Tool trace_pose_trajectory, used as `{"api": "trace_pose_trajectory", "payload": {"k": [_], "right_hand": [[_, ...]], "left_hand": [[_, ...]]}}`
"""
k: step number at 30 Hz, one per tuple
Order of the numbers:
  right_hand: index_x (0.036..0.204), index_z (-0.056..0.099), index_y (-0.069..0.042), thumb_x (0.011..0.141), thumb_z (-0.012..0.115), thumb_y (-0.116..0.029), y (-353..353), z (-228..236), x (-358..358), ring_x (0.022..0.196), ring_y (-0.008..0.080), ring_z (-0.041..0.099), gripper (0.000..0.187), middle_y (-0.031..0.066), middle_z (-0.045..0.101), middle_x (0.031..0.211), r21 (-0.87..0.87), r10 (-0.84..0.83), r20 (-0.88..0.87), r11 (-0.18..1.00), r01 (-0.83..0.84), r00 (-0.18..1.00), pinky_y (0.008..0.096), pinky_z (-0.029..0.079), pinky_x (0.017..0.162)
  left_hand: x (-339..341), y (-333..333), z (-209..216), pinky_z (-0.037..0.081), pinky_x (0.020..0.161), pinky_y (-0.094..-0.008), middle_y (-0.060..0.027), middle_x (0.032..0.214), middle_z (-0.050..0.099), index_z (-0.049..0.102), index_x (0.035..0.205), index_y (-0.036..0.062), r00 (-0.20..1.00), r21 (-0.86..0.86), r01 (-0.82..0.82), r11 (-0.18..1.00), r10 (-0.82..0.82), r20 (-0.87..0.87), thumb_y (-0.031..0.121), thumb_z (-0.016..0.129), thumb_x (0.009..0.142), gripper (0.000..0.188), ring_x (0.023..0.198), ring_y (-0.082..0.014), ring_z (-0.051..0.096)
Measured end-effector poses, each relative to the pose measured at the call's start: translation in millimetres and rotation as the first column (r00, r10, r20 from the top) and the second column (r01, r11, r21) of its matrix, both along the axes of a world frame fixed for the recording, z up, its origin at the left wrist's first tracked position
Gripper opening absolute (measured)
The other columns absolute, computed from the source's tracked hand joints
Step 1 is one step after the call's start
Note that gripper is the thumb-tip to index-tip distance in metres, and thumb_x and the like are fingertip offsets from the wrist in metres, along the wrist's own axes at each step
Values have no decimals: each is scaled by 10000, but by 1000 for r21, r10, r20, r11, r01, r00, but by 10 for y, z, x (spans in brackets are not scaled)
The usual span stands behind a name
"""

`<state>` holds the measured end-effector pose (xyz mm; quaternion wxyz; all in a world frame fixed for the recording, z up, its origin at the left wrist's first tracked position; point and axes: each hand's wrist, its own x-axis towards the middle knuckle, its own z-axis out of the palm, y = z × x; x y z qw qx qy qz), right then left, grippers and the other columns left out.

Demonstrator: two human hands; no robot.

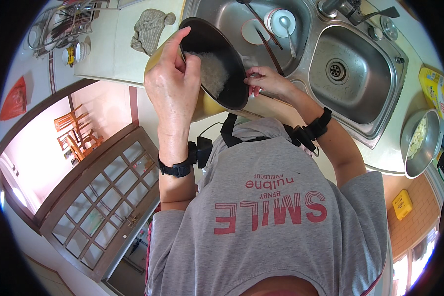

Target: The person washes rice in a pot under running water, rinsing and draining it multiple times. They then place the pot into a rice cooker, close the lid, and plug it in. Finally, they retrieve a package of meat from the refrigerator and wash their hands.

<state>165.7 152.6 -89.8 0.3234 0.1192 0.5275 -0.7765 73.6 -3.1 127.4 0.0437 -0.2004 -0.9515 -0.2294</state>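
Observation:
A rice cooker inner pot [234, 64], black inside and golden outside, is tilted in front of me at the counter's edge. White grains that look like rice [211, 74] lie at its bottom. My left hand [172, 76] is closed on the rim at the left, its index finger stretched along the edge. At the opposite side, the fingers of my right hand [271, 81] pinch the rim. The pot's underside is mostly hidden. Just beyond my right hand lies the left sink basin [222, 19], holding a white bowl [280, 30] with a spoon [288, 37] in it and chopsticks [267, 37].
A crumpled grey cloth [153, 30] lies on the left counter, near a dish rack [59, 24]. To the right are the second sink basin [352, 93], the faucet [340, 7], a metal bowl of pale cut pieces [419, 145] and a yellow packet [434, 89].

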Motion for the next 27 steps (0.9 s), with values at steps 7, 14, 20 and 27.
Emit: {"api": "trace_pose_trajectory", "payload": {"k": [7,14,20,27], "right_hand": [[1072,605,63,941,640,-125,15,-21,2,669,167,678,231,133,703,812,-25,-36,0,999,36,999,282,542,623],[1107,607,7,978,601,-156,48,11,8,690,143,651,208,88,698,812,10,1,9,1000,-1,1000,269,518,676],[1105,606,10,975,604,-163,71,29,9,686,144,650,216,91,699,810,19,4,11,1000,-4,1000,267,515,669],[1098,609,8,970,607,-164,92,13,12,668,139,644,214,87,700,808,57,8,33,998,-10,999,264,513,664]], "left_hand": [[2,36,-5,448,565,-309,-27,568,412,720,1196,117,1000,-9,6,1000,-6,-7,37,641,787,424,511,-167,447],[0,64,-15,448,565,-307,-26,570,418,721,1193,119,1000,-7,15,1000,-15,-11,39,643,788,420,511,-164,450],[3,83,-30,448,551,-301,-20,560,425,718,1201,125,1000,-15,19,1000,-19,-11,45,649,793,421,495,-158,452],[5,116,-45,445,540,-300,-18,555,426,719,1201,129,999,-29,44,999,-44,-10,51,648,797,417,487,-149,454]]}}
